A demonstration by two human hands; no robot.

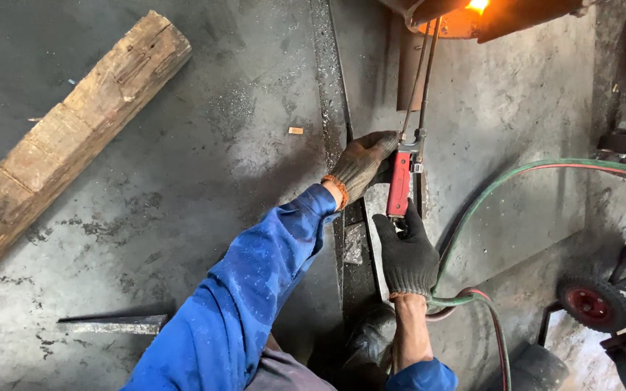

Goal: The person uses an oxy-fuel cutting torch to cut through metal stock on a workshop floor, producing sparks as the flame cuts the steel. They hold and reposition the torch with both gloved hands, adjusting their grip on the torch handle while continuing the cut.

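Grey, gritty steel plate (182, 166) filled most of my view, dusted with scale and pale cutting slag, and I judged the cut would go best with the flame held at a steady height and moved slowly along the line. A rough, cracked timber beam (67, 137) lay diagonally on the plate at upper left, well apart from the work. A long narrow steel strip (331, 87) ran down the middle, its surface speckled and dull.

The cutting torch (400, 181) sat between my 2 hands: a red handle, then 2 thin metal tubes reaching up to the orange glow (472, 11) at the top edge. My left hand (360, 163), in a worn knitted glove with an orange cuff, was closed around the torch just above the handle, bracing it. My right hand (407, 253), in a black knitted glove, was gripping the lower end of the handle, fingers near the valve. I thought keeping both wrists locked mattered.

A green hose and a red hose (545, 168) curved away right, near a small red-hubbed trolley wheel (592, 304). A pointed steel offcut (114, 324) lay at lower left.
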